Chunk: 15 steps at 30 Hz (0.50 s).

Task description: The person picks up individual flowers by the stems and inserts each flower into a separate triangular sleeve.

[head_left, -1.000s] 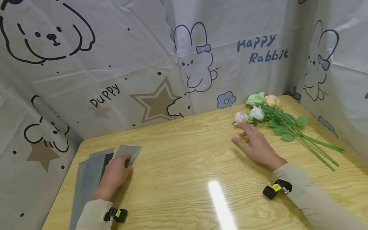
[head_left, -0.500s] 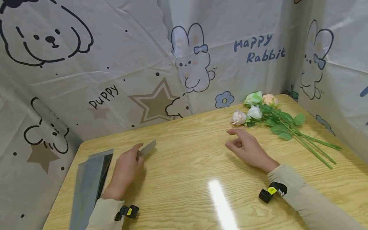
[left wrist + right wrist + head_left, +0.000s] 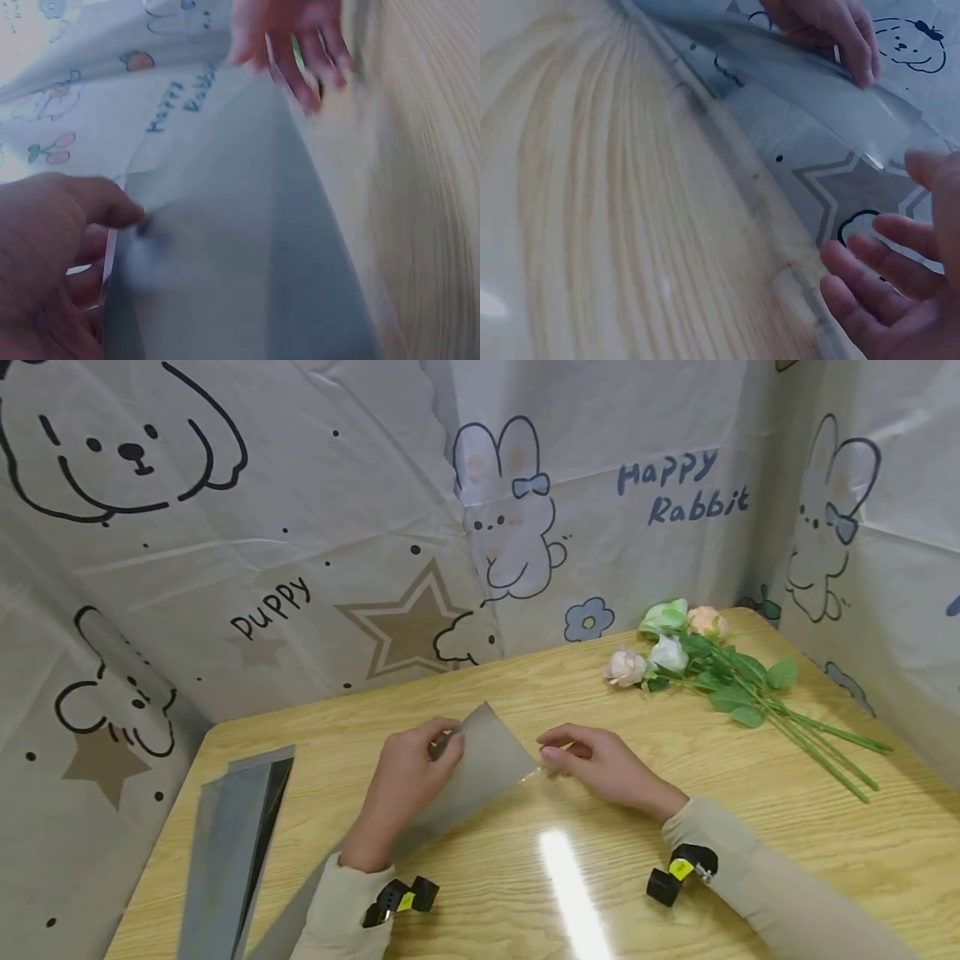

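A translucent grey wrapping sheet (image 3: 491, 756) slants up from the table, its far end a broad pointed corner. My left hand (image 3: 412, 768) pinches it along the left edge between thumb and fingers; the left wrist view shows the thumb (image 3: 112, 206) lying over the sheet. My right hand (image 3: 611, 767) hovers just off the sheet's right corner. In the right wrist view the right hand's fingers (image 3: 881, 251) are spread and loosely bent, with nothing between them and a gap to the sheet (image 3: 817, 97). The sheet's lower part is hidden behind my left forearm.
On the left of the wooden table (image 3: 480, 902) lies a stack of similar grey sheets (image 3: 228, 835). Several artificial roses (image 3: 663, 652) with long green stems (image 3: 817, 752) lie at the back right. A printed cloth (image 3: 337, 510) walls in the table's back and sides.
My left hand has drawn one grey sheet off the stack and carried it right and upward. The right hand has come left, away from the roses, toward the sheet's corner.
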### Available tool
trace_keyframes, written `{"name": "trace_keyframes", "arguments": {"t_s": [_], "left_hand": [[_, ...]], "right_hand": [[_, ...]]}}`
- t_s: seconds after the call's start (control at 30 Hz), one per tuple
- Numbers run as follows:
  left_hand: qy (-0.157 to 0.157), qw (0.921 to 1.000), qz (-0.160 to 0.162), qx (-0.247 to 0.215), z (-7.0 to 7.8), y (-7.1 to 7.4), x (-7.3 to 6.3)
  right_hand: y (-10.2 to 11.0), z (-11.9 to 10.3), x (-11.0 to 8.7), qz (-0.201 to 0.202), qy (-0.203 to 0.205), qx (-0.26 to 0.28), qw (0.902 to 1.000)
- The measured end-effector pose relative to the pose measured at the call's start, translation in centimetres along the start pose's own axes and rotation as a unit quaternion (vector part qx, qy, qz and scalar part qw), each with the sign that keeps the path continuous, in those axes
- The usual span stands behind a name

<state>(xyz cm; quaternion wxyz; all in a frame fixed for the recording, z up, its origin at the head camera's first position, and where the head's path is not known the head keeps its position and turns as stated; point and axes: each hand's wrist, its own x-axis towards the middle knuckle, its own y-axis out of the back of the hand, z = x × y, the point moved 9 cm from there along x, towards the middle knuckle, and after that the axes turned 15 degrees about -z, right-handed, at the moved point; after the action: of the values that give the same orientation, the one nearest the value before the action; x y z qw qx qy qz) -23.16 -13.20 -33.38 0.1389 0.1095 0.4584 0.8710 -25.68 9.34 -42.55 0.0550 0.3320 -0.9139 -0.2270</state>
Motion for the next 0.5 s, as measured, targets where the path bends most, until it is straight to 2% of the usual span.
{"name": "trace_keyframes", "arguments": {"t_s": [0.13,0.33,0.43,0.5], "left_hand": [[-0.012,0.9991,-0.023,-0.034,1.0,-1.9,1.4],[-0.020,0.9985,-0.047,-0.020,2.2,-4.4,3.2],[-0.014,0.9990,-0.041,-0.008,2.4,-5.1,4.1],[-0.019,0.9998,-0.012,0.003,2.6,-5.1,4.6]], "right_hand": [[-0.4,0.1,0.2,-0.010,0.005,0.062,0.9980],[0.6,1.0,-0.2,0.017,-0.019,0.101,0.9946],[1.2,1.8,-0.3,0.032,-0.034,0.117,0.9920],[1.5,2.4,-0.2,0.039,-0.042,0.126,0.9904]]}}
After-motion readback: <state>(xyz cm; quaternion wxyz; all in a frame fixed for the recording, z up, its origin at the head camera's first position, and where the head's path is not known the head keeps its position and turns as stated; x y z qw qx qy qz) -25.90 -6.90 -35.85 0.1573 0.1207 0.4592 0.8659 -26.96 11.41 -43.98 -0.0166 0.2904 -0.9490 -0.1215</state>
